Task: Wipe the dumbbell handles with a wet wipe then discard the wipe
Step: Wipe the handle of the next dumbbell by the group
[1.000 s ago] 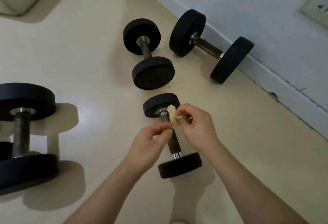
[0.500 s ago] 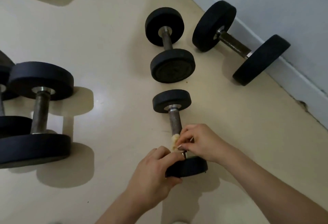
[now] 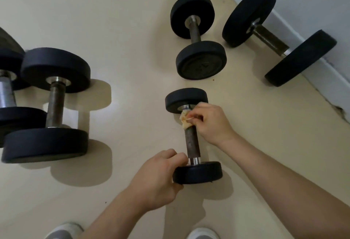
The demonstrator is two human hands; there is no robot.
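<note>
A small black dumbbell (image 3: pixel 192 144) lies on the cream floor in front of me, its rusty handle running away from me. My right hand (image 3: pixel 210 123) pinches a crumpled, yellow-stained wet wipe (image 3: pixel 185 120) against the far end of that handle, beside the far weight. My left hand (image 3: pixel 159 178) grips the near weight at its left edge, fingers curled by the chrome collar.
Two more dumbbells lie beyond: a medium dumbbell (image 3: pixel 197 36) and a large dumbbell (image 3: pixel 274 36) against the white wall (image 3: pixel 322 2). At the left sit a big dumbbell (image 3: pixel 53 104) and part of another dumbbell (image 3: pixel 7 94). My shoes (image 3: pixel 200 234) show at the bottom edge.
My right hand slid the wipe along the handle: near the far weight, down to the near collar, then back up to the far end. My left hand settled on the near weight.
</note>
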